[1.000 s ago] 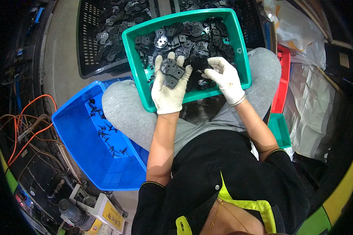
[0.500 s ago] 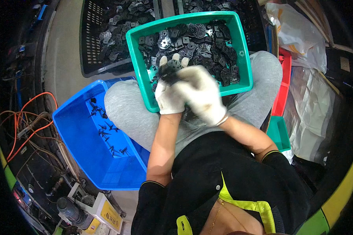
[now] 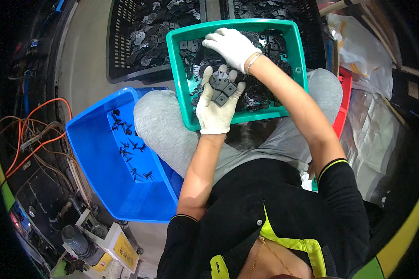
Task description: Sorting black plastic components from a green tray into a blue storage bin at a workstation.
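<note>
My left hand (image 3: 215, 110), in a white knit glove, is turned palm up with its fingers curled around several small dark grey flat parts (image 3: 223, 88), some of them with square ends and round holes. It is above the near left part of a green bin (image 3: 174, 69) resting across my lap. My right hand (image 3: 233, 48), gloved too, reaches over the far left part of the bin with its fingers stretched to the left, over loose black parts (image 3: 260, 88). Its fingertips touch or hover just above them; I cannot tell which.
A blue bin (image 3: 91, 135) with several thin black spiky pieces (image 3: 125, 149) stands on the left. Black perforated crates (image 3: 121, 56) filled with similar flat parts are at the back. A red bin (image 3: 343, 102) and plastic sheeting (image 3: 365, 135) lie on the right. Orange cable (image 3: 56, 100) hangs at far left.
My hands were close together, the right one blurred over the left. Now the right hand has moved up and away to the bin's far side, while the left keeps grey parts in its palm.
</note>
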Action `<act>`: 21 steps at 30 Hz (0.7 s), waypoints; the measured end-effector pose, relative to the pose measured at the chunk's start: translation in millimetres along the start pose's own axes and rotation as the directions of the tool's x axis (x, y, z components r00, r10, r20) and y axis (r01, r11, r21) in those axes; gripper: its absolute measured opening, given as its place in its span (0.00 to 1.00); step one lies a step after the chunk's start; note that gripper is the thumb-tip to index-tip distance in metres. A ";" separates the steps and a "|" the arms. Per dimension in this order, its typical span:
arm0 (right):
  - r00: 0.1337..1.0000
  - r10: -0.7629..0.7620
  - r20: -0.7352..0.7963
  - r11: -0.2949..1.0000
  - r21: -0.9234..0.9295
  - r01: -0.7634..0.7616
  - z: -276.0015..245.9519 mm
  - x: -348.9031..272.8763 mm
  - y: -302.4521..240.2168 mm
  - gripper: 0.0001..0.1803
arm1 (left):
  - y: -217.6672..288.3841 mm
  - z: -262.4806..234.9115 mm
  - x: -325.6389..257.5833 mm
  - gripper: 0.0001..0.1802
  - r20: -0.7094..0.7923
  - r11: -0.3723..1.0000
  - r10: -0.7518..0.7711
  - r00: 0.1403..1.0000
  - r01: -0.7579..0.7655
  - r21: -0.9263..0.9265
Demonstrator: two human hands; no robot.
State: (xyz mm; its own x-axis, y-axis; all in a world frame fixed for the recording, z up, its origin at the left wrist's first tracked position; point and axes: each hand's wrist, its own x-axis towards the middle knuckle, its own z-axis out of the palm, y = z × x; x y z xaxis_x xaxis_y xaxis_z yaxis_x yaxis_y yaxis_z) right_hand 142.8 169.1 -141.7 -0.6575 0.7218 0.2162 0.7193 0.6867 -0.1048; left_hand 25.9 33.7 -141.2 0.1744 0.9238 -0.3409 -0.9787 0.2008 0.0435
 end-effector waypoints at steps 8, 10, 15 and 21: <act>0.987 0.109 -0.122 0.987 0.134 -0.092 -16.0 -7.5 6.1 0.11 | 2.9 2.6 -2.5 0.20 -0.013 1.000 -0.009 1.000 0.009 0.013; 0.870 0.458 -0.181 0.803 0.504 -0.318 -32.9 -25.1 -9.7 0.11 | 1.6 1.4 -1.6 0.20 0.008 1.000 -0.013 1.000 0.012 0.010; 0.727 0.519 0.449 -0.257 0.893 -0.369 -54.3 -68.0 -35.2 0.14 | 0.4 5.1 -2.8 0.20 -0.020 1.000 -0.005 1.000 0.005 0.004; 0.702 0.527 0.479 -0.313 0.878 -0.363 -54.9 -86.4 -39.7 0.21 | -1.0 0.2 0.2 0.21 0.028 1.000 -0.013 1.000 0.014 -0.021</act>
State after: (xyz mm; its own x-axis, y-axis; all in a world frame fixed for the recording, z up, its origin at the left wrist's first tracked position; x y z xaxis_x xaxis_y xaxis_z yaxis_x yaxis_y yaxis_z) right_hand 183.4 74.7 -102.9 -0.1901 0.9102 -0.3680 -0.1834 -0.4011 -0.8975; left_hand 27.0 33.8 -141.1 0.1901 0.9299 -0.3148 -0.9782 0.2065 0.0195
